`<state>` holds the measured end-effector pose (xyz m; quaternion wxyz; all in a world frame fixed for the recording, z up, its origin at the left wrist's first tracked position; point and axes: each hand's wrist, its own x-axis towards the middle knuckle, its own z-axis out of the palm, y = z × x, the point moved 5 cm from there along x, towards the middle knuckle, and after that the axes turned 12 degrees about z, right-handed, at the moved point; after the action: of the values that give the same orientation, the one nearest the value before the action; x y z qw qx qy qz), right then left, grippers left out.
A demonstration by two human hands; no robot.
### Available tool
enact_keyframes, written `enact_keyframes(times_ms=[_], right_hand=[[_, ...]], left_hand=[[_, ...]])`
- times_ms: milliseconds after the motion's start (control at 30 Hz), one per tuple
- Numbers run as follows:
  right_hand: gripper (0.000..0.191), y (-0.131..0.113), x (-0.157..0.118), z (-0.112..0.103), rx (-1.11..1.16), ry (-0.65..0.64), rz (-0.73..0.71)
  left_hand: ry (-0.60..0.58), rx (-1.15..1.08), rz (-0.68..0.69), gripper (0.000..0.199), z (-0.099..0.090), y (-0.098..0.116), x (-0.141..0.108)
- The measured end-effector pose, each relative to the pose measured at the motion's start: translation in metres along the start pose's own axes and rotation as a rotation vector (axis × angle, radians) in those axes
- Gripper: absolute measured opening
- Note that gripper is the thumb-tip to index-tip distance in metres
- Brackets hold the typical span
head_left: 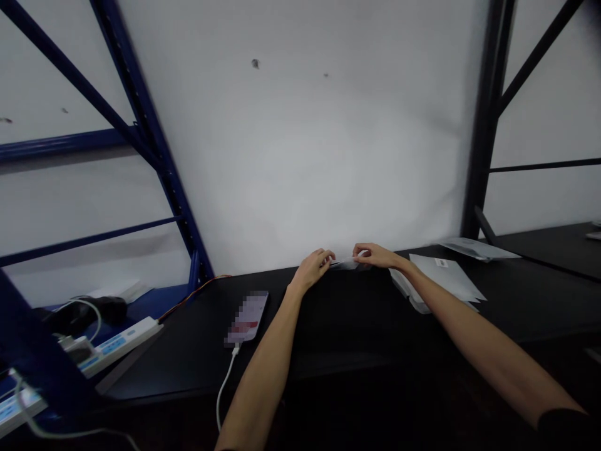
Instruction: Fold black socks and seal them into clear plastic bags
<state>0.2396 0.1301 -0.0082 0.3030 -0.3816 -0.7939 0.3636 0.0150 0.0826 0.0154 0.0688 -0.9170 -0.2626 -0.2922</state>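
Near the back edge of the black table, a small translucent, pale plastic packet lies between my two hands. My left hand is closed with curled fingers on the packet's left end, where a thin dark edge shows. At the other end, my right hand pinches the packet between thumb and fingers. What is inside the packet is too small to make out. Beside my right forearm rests a stack of white and grey flat bags, the top one bearing a small label. My right forearm partly covers the stack.
A phone with a white charging cable lies on the black table left of my left arm. Power strips sit farther left beside a blue rack post. Another flat bag lies at the back right, near a black post.
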Motion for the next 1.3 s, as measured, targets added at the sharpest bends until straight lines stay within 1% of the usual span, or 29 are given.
enact_keyframes(times_ms=[133, 267, 433, 500, 600, 733, 833, 933, 1033, 1100, 1167, 1200, 1267, 1300], right_hand=[[0.033, -0.007, -0.002, 0.0, -0.025, 0.026, -0.011], [0.033, -0.015, -0.003, 0.003, -0.031, 0.039, -0.035], [0.033, -0.02, -0.002, 0.004, -0.047, 0.061, -0.065], [0.032, -0.02, -0.002, 0.003, -0.058, 0.072, -0.072], [0.028, -0.024, -0.005, 0.004, -0.09, 0.078, -0.078], [0.026, -0.033, -0.009, 0.009, -0.108, 0.067, -0.073], [0.028, -0.039, -0.008, 0.015, -0.092, 0.054, -0.086], [0.03, -0.041, -0.004, 0.019, -0.065, 0.035, -0.108], [0.035, -0.037, 0.0, 0.019, -0.048, 0.052, -0.134], [0.049, -0.031, 0.002, 0.016, -0.072, 0.089, -0.143], [0.07, -0.025, 0.004, 0.012, -0.142, 0.145, -0.13], [0.075, -0.023, 0.005, 0.01, -0.193, 0.171, -0.118], [0.075, -0.021, 0.005, 0.005, -0.293, 0.232, -0.09], [0.07, -0.021, 0.004, 0.004, -0.343, 0.255, -0.085]], left_hand=[[-0.009, 0.135, 0.049, 0.027, 0.001, 0.003, 0.001], [0.019, 0.243, 0.039, 0.031, 0.0, 0.001, 0.002], [0.056, 0.31, 0.029, 0.033, -0.005, 0.004, 0.0], [0.058, 0.303, 0.027, 0.038, -0.005, 0.005, 0.0], [-0.009, 0.283, 0.017, 0.05, 0.001, 0.001, -0.002], [-0.101, 0.317, -0.071, 0.056, 0.015, -0.014, -0.008], [-0.11, 0.361, -0.103, 0.054, 0.02, -0.019, -0.011], [-0.123, 0.365, -0.133, 0.045, 0.02, -0.017, -0.01], [-0.143, 0.307, -0.213, 0.038, 0.017, -0.018, -0.008], [-0.121, 0.228, -0.27, 0.04, 0.014, -0.02, -0.006], [-0.047, 0.113, -0.288, 0.042, 0.011, -0.024, -0.003], [-0.007, 0.043, -0.286, 0.042, 0.01, -0.026, -0.001], [0.056, -0.129, -0.224, 0.043, 0.011, -0.028, 0.004], [0.1, -0.221, -0.212, 0.042, 0.011, -0.03, 0.006]])
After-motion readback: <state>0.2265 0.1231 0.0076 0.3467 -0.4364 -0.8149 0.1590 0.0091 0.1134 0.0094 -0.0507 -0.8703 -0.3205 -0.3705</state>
